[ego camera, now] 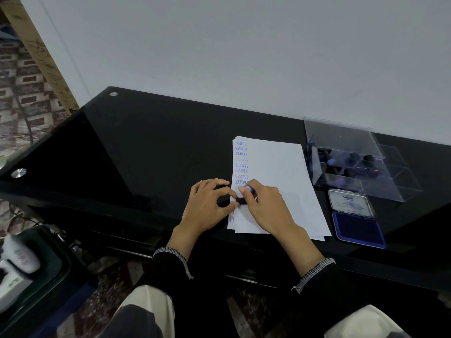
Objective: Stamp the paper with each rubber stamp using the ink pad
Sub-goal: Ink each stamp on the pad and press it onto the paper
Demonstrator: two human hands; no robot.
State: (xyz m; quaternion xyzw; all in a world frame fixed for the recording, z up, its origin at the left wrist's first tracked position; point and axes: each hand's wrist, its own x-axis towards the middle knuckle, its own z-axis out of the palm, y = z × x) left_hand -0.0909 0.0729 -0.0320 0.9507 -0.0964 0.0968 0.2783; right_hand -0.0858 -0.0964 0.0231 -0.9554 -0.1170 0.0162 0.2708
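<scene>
1. Paper (275, 181): a small stack of white sheets on the black glass table (146, 147), just left of the open ink pad (357, 226). Left margin carries a column of eight blue "SAMPLE" prints (241, 163), some faint, one inverted. Below the hands, faint marks at the lower left edge; illegible
2. Rubber stamp in use (244, 197): black body with a blue top, standing on the paper directly under the last print. Right hand (266, 208) grasps it, fingers curled round the handle and pressing down. Left hand (207, 206) pinches the stamp's base with thumb and fingertips, steadying it at the sheet's left edge
3. Ink pad: lid swung back, blue pad exposed, near the table's front edge
4. Clear plastic box (353, 167): lid up, several more dark-handled stamps inside, one with a blue cap. Count uncertain through the plastic
5. Progress, judged: all readable prints show one word, so likely only the first stamp is done or in hand. The boxed stamps remain; task looks early, with most of the sheet blank to the right
</scene>
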